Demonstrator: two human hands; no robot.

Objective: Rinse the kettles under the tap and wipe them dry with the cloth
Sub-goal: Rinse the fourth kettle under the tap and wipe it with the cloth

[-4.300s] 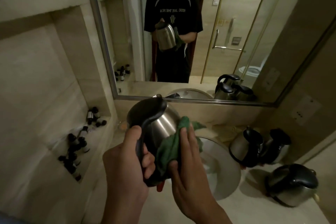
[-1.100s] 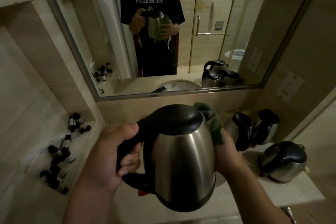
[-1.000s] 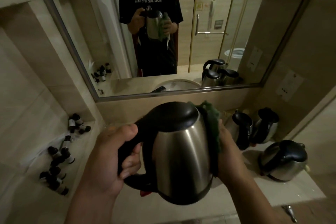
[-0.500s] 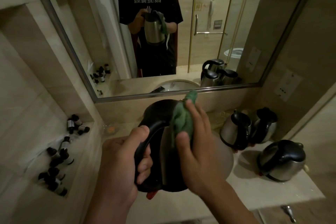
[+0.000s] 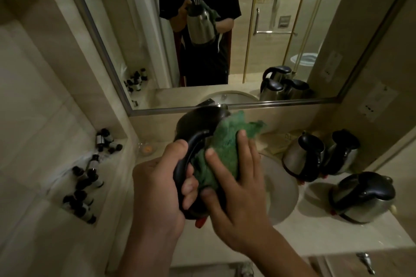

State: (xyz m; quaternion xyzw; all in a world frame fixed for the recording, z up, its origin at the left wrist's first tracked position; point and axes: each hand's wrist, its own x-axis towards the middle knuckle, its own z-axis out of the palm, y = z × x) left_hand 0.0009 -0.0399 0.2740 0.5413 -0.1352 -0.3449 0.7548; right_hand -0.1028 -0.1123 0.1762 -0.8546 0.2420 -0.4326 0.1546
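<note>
I hold a steel kettle (image 5: 200, 123) with a black lid above the sink. My left hand (image 5: 157, 189) is wrapped around its black handle. My right hand (image 5: 236, 189) presses a green cloth (image 5: 225, 148) flat against the kettle's side, just right of the handle, so most of the steel body is hidden. A red tab shows under the kettle's base. Three more steel kettles stand on the counter to the right: two upright ones (image 5: 301, 157) (image 5: 342, 153) and one lying tilted (image 5: 362, 198).
A round white basin (image 5: 281, 189) sits in the beige counter (image 5: 315, 236) below the kettle; the tap is hidden. A wide mirror (image 5: 247, 51) fills the back wall. Several small dark bottles (image 5: 85, 182) lie in a wall niche on the left.
The kettle has turned so its handle faces me. My right hand with the cloth has come round from the far side to the near side by the handle, then slid lower.
</note>
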